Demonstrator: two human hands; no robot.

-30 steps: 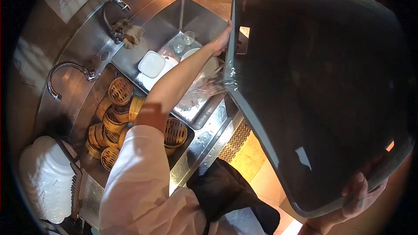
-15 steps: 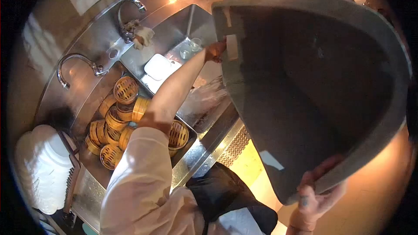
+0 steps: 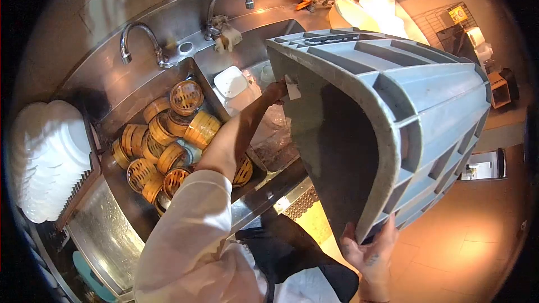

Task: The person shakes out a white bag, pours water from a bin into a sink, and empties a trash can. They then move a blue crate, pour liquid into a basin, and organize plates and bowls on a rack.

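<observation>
A large grey plastic tub is held up on its side over the right part of the sink, its dark hollow facing left and its ribbed outside facing up and right. My left hand is closed at the tub's far left edge, by a handle slot; its fingertips are partly hidden. Around the near lower rim my right hand is closed, thumb on the inner side and fingers behind. Under the left forearm lies a sink basin piled with several round bamboo steamers.
White containers lie in the right basin. Two curved taps rise behind the sinks. A rack of stacked white plates stands at left, near a metal drainboard. A bright lamp and wire rack are at back right.
The tub has tipped so its ribbed outside now shows, and its near rim has swung left with my right hand. My left hand keeps its hold. The view has shifted.
</observation>
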